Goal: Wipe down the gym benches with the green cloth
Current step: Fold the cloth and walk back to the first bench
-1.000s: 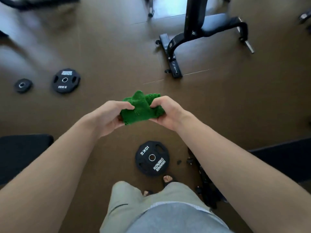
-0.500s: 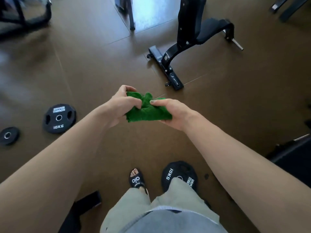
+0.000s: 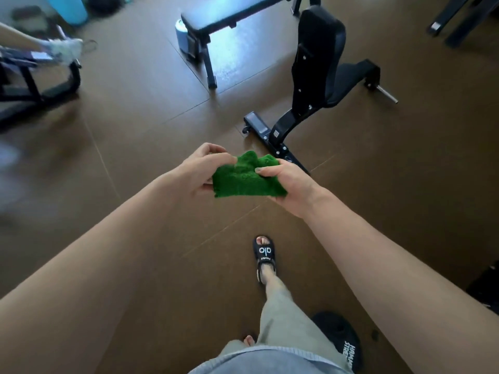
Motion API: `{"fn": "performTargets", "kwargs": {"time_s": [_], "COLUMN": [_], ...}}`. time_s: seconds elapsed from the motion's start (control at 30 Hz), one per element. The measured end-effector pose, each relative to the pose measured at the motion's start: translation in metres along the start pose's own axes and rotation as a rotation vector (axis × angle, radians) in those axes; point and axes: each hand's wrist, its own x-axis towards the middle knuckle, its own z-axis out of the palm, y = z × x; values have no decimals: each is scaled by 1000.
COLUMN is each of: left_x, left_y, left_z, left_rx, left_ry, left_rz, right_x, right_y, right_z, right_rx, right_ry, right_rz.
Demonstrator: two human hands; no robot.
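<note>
Both hands are clamped on the bunched green terry cloth [image 3: 247,177], which is held in the air in front of the body, above the brown rubber gym floor [image 3: 135,163] and not yet touching any bench. The left hand [image 3: 198,170] pinches the cloth's left edge between thumb and fingers, while the right hand [image 3: 286,182] grips the right side with the thumb pressed over the top fold. The step in hand looks like readying the cloth while walking toward the equipment: one foot in a black slide sandal [image 3: 264,256] is stepped forward. To do it well, the cloth should be folded into a flat pad with a clean face outward, not left crumpled, so the whole palm can press it evenly. The nearest target is the black padded adjustable bench [image 3: 320,49] with its backrest raised, straight ahead; a black flat bench [image 3: 229,13] stands just beyond it. On the raised backrest, wiping from the top edge downward in overlapping strokes would likely carry grime off the pad, and the seat can follow. A black weight plate [image 3: 343,338] lies on the floor by the trailing foot and is a tripping risk.
</note>
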Motion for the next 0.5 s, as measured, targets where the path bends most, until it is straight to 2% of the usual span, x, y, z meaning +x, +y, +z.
{"fn": "performTargets", "kwargs": {"time_s": [0.13,0.2,0.27,0.37,0.43,0.5], "left_x": [78,104,127,162,195,235], "left_y": [46,71,95,127,146,166], "left_z": [-32,-50,-67,-97,-123,-149], "left_rx": [188,180,-21,-301,-436,-512], "left_ry": [104,117,70,-130,-189,-189], "left_rz": [76,93,22,-132,-120,-110], "right_x": [80,111,141,190,224,263], "right_y": [-59,-94,-131,-187,-223,-256], "right_z": [20,32,46,80,111,140], "right_rx": [-81,-155,-284,-499,-482,-370], "right_ry": [-24,-19,48,127,25,-71], "right_rz": [-7,-28,-115,-334,-347,-265]}}
